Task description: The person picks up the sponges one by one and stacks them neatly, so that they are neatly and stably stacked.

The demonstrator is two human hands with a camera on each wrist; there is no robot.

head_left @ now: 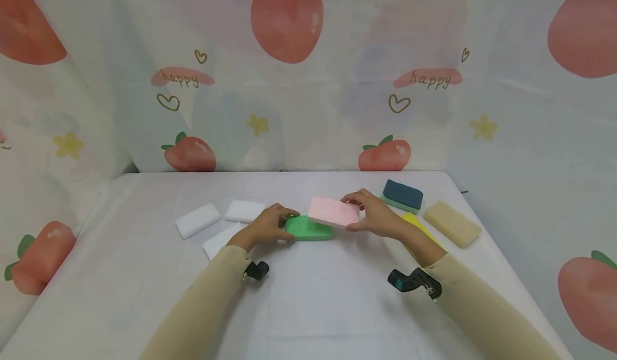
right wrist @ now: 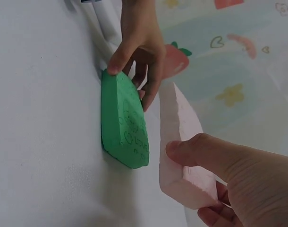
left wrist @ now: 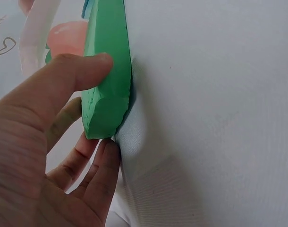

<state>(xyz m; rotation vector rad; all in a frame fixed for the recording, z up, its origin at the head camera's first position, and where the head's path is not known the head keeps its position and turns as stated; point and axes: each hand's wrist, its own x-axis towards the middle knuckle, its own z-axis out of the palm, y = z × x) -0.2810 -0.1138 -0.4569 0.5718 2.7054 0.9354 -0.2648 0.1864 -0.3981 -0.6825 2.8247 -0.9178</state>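
A green sponge (head_left: 308, 229) lies on the white-covered table, with raised lettering visible on its top in the right wrist view. My left hand (head_left: 267, 224) grips its left end, the thumb (left wrist: 94, 71) on the near side and the other fingers around the far side and end. Just above the green sponge's right part, my right hand (head_left: 378, 215) holds a pink sponge (head_left: 333, 211) by its right end, thumb at the near edge. In the right wrist view, a gap separates the pink sponge (right wrist: 174, 142) from the green sponge (right wrist: 125, 120).
Several white sponges (head_left: 197, 220) lie left of my left hand. At the right are a dark blue and green sponge (head_left: 403, 195), a beige sponge (head_left: 452, 224) and a yellow sponge (head_left: 418, 225) partly hidden by my right forearm. A fruit-printed curtain (head_left: 308, 113) stands behind the table.
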